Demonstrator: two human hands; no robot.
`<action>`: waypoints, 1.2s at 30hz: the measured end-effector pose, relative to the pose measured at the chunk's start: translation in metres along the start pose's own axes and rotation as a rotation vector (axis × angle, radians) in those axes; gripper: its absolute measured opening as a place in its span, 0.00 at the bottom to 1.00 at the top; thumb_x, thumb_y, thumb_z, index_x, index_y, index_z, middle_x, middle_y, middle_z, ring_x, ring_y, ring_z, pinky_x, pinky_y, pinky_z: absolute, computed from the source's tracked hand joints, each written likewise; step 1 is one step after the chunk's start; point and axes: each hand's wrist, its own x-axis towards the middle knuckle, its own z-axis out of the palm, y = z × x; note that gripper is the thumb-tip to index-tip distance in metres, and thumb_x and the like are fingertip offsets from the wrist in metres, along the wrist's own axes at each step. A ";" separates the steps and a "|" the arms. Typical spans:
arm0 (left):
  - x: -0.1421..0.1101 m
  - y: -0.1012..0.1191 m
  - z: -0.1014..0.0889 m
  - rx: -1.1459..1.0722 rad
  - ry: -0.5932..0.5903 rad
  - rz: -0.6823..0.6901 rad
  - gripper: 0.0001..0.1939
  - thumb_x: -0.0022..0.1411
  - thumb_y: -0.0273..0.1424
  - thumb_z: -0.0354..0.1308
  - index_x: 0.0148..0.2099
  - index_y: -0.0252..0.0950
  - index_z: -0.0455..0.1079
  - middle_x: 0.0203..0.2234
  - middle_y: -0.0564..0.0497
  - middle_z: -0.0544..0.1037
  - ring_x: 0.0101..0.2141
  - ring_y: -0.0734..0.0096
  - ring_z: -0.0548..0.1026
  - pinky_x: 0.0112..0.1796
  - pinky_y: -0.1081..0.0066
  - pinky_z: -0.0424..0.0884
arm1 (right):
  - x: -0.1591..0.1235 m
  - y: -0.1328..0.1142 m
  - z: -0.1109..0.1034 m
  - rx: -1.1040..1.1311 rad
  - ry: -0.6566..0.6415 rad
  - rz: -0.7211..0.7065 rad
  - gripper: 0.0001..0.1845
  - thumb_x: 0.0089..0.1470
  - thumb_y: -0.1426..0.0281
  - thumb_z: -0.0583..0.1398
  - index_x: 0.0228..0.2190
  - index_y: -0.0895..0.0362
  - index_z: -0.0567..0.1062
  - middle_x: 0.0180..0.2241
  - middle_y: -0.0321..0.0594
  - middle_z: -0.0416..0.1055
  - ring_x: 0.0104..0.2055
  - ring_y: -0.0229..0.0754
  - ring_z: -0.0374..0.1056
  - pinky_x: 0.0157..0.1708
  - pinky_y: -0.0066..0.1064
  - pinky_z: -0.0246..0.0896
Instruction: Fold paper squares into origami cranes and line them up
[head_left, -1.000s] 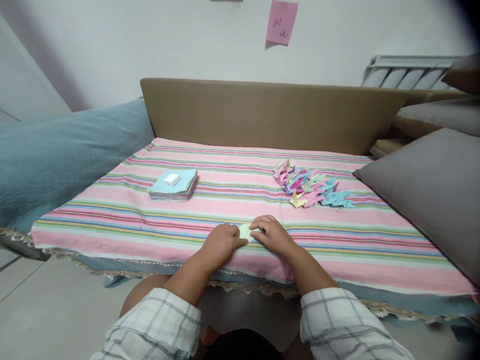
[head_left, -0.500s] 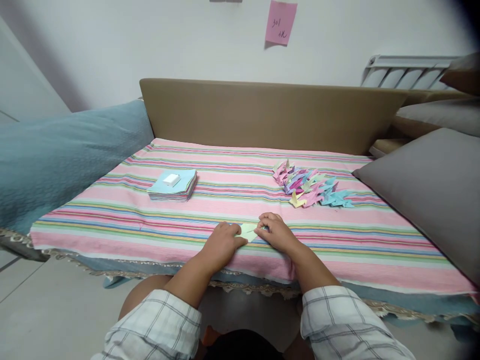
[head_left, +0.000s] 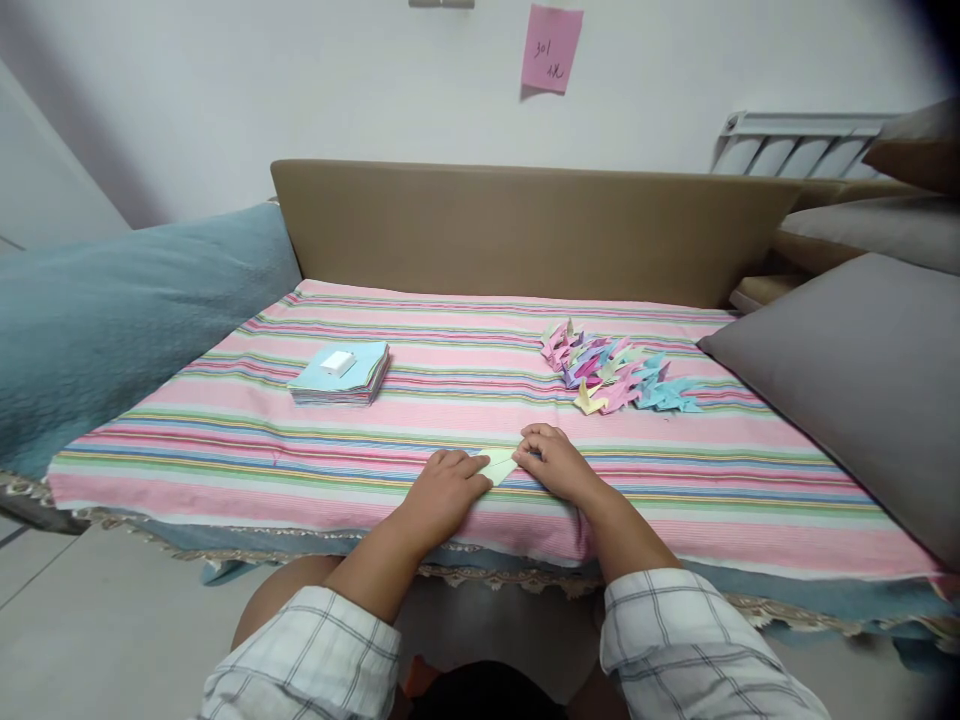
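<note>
A small piece of pale green folded paper (head_left: 498, 465) lies on the striped cloth close to its front edge, with a crease line running across it. On its left side, my left hand (head_left: 447, 492) holds it, thumb and fingertips on the paper's edge. My right hand (head_left: 556, 464) pinches the right corner between thumb and fingers, the other fingers curled. The fingertips cover both ends of the paper. Beyond my right hand is a cluster of folded paper cranes (head_left: 619, 375) in pink, purple, yellow, green and blue.
A stack of coloured paper sheets (head_left: 337, 388) sits at left, a small white block (head_left: 338, 363) on top. The striped cloth (head_left: 450, 330) covers a sofa seat with a brown backrest (head_left: 525, 230). A grey cushion (head_left: 847, 390) stands at right, a blue armrest (head_left: 150, 300) at left.
My left fingers have stretched a little further over the paper's left edge. My right hand keeps its pinch at the corner. The camera view has shifted slightly.
</note>
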 end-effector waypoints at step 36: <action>-0.001 0.009 0.006 0.063 0.018 -0.029 0.18 0.65 0.31 0.48 0.56 0.49 0.62 0.53 0.48 0.67 0.46 0.61 0.65 0.46 0.60 0.61 | 0.003 0.005 0.005 -0.024 0.055 0.049 0.09 0.46 0.68 0.62 0.30 0.55 0.67 0.38 0.40 0.67 0.43 0.44 0.61 0.45 0.37 0.55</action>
